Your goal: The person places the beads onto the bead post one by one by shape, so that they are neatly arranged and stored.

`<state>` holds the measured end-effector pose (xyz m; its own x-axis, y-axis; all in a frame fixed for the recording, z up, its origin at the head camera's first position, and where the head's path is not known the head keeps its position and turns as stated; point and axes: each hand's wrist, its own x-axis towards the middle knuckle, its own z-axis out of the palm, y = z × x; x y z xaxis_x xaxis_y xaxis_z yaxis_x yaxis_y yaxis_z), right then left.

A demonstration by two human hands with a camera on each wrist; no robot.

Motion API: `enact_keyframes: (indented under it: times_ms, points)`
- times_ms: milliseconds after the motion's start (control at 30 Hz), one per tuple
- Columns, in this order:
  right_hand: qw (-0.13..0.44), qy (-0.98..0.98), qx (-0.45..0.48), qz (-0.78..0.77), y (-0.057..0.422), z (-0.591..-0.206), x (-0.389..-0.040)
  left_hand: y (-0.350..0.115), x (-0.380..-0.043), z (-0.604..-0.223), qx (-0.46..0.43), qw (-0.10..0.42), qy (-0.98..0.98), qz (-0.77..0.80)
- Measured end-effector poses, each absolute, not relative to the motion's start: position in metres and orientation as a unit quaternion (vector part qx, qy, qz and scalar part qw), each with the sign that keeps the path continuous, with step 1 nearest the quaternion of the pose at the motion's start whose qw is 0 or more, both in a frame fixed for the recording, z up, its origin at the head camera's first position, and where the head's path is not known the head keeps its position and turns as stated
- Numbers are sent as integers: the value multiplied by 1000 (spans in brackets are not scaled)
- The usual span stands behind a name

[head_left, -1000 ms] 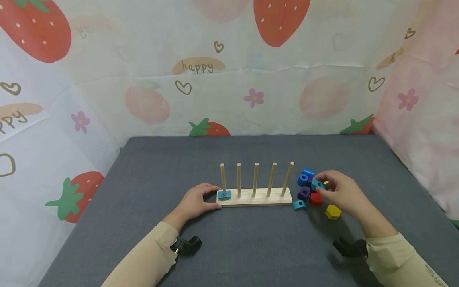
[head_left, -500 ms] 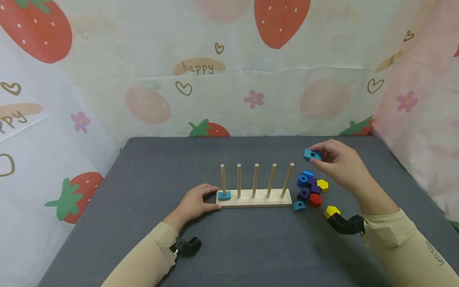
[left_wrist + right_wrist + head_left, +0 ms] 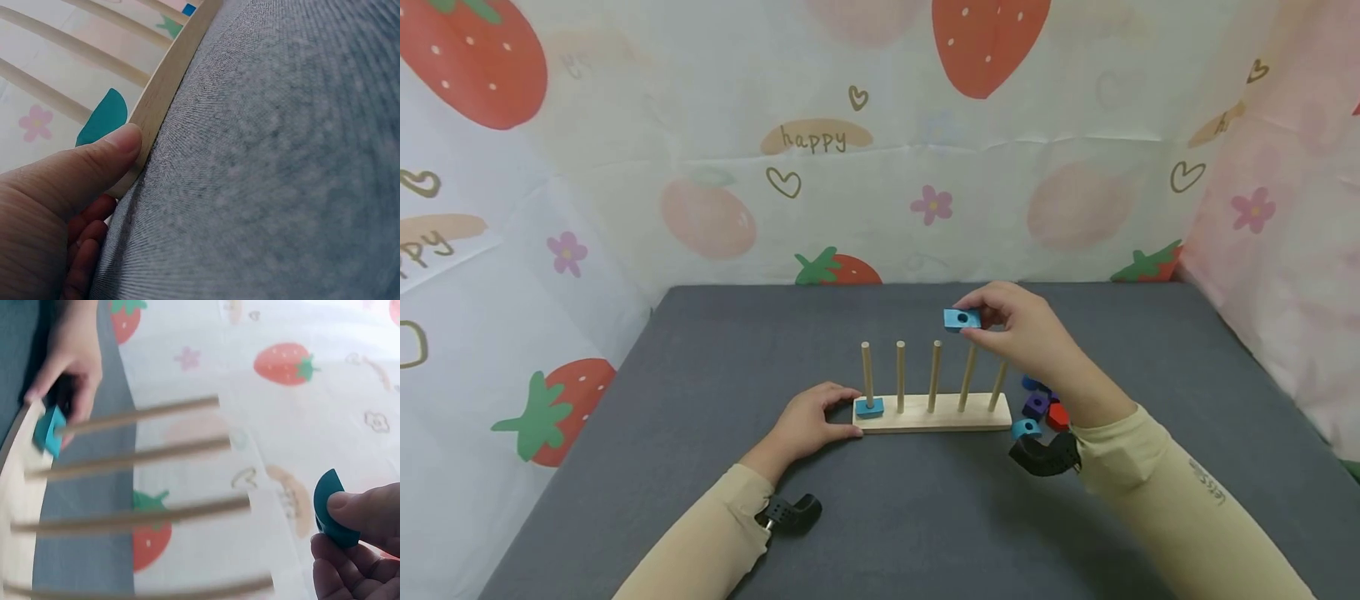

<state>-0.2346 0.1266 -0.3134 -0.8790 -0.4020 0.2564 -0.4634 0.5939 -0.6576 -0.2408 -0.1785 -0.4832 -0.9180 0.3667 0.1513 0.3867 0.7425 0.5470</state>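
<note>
A pale wooden peg board (image 3: 917, 421) with several upright pegs stands on the grey table. My left hand (image 3: 807, 423) grips its left end, thumb on the front edge, fingers behind. A teal half-round block (image 3: 870, 408) sits at the foot of the leftmost peg; its curved side shows in the left wrist view. Above the pegs, toward the right, my right hand (image 3: 1026, 332) pinches another teal half-round block (image 3: 961, 320) between thumb and fingers. The hole in this block faces the head camera. The right hand hides the top of the rightmost peg.
Right of the board lie loose blocks: a light blue arched one (image 3: 1026, 428), a purple one (image 3: 1036, 406), a red one (image 3: 1057, 417) and a blue one (image 3: 1032, 383). My right forearm partly covers this group. A strawberry-print cloth (image 3: 850, 200) hangs behind the table.
My right hand has lifted the teal half-round block from the loose pile and carried it left over the pegs. The left hand and the board have stayed in place.
</note>
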Motion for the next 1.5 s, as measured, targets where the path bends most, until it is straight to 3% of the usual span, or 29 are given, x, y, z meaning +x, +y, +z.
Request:
enact_keyframes:
  times_ms: [633,1500]
  points:
    - [-25,-862,290,414,51,-320,-241,-181,-243,-487,-206,25,-931,-299]
    - [-53,-876,222,426,26,-337,-241,-180,-243,-488,-220,45,-921,-317]
